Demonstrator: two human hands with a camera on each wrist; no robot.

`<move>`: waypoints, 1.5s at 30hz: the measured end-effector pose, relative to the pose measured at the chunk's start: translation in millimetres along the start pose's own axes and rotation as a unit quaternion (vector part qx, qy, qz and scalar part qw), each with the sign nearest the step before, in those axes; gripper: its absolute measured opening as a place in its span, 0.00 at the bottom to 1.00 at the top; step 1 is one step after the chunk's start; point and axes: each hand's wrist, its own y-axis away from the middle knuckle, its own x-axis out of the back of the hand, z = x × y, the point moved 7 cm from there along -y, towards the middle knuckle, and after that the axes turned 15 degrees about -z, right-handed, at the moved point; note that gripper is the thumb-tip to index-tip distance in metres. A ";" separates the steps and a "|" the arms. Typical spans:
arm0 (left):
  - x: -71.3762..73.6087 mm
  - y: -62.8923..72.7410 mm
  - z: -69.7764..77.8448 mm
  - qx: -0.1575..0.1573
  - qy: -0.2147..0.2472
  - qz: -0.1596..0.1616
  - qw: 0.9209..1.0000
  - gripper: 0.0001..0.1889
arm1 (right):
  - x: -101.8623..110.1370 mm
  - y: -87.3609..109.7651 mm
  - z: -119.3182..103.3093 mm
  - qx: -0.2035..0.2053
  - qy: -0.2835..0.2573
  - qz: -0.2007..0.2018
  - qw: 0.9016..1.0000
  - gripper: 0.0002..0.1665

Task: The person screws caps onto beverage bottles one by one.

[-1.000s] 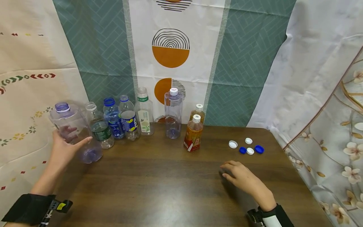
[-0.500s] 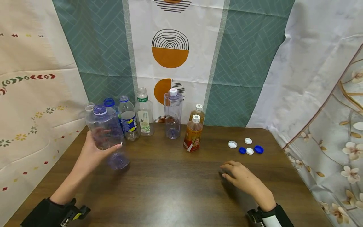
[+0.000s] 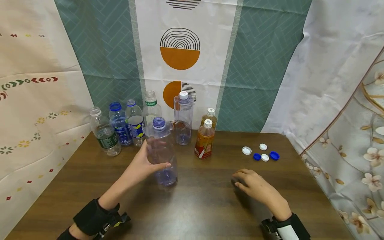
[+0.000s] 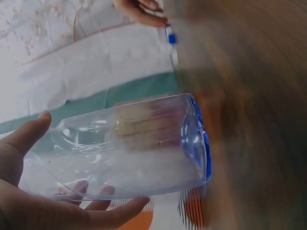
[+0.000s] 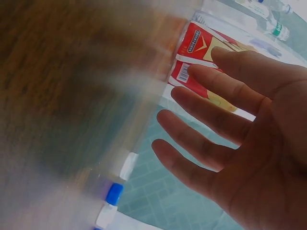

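Observation:
My left hand [image 3: 147, 163] grips a large clear bottle [image 3: 164, 156] with a bluish tint and an uncapped blue neck. In the left wrist view the thumb and fingers wrap the body of this bottle [image 4: 134, 148], whose base points away from the palm. Over the right part of the table my right hand [image 3: 259, 188] holds nothing, and its spread fingers [image 5: 211, 110] are relaxed. Beyond it lie several loose caps: white caps [image 3: 246, 150] and blue caps [image 3: 274, 155].
At the back left stand several uncapped bottles: a green-labelled bottle [image 3: 107, 138], a blue bottle [image 3: 119, 125] and a lemon-labelled bottle [image 3: 136, 126]. A white-capped clear bottle [image 3: 183, 116] and an orange drink bottle [image 3: 205, 140] stand mid-back on the brown table [image 3: 204, 206].
My left hand has carried the large clear bottle rightward from the table's left side to the middle, uncovering the green-labelled and blue bottles. My right hand has stayed in place.

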 end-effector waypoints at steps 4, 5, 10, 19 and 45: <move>-25.0 -19.1 2.8 -0.014 0.006 -0.029 0.999 0.49 | 0.4 -0.2 -0.3 0.001 0.003 0.001 1.000 0.18; -30.6 -23.1 3.5 -0.019 0.005 -0.035 0.999 0.50 | 0.0 -0.3 0.0 0.000 0.001 -0.001 1.000 0.18; -52.0 -36.6 2.1 -0.029 0.007 -0.061 0.998 0.53 | -2.7 -0.9 2.1 -0.002 -0.005 -0.009 1.000 0.18; -59.0 -38.8 -4.3 -0.022 -0.006 -0.074 0.997 0.58 | -2.2 -1.8 0.5 -0.003 -0.001 -0.006 1.000 0.18; -62.4 -36.8 -5.3 0.013 0.014 -0.094 0.995 0.58 | 54.9 7.8 147.3 -0.156 0.068 0.002 0.985 0.31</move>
